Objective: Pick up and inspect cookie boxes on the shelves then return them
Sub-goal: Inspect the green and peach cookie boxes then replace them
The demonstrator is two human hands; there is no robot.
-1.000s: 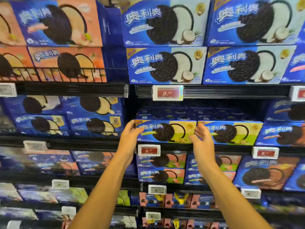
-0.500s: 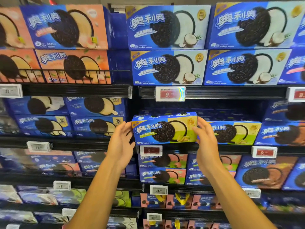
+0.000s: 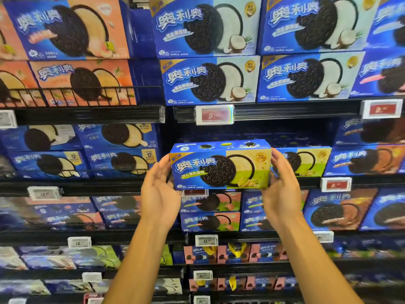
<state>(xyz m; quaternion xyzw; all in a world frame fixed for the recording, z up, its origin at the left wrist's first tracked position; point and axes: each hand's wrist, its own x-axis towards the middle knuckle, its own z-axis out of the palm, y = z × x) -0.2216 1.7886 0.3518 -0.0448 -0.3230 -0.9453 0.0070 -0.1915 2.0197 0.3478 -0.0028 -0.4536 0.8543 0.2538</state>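
Fingers of both hands curl around the short ends of one cookie box (image 3: 220, 166): the left hand (image 3: 160, 194) grips its left end, the right hand (image 3: 282, 189) its right end. It is held level, front face toward the person, just in front of the middle shelf edge (image 3: 105, 185), above a red price tag (image 3: 194, 192).

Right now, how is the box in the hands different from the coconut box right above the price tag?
The held box has a yellow-green right half with pale nuts; the coconut box has a white half with coconut pieces. The held box is out in front of its shelf, between the left hand and right hand, top face showing; the coconut box sits on the shelf under another one. Both are blue with a big dark cookie.
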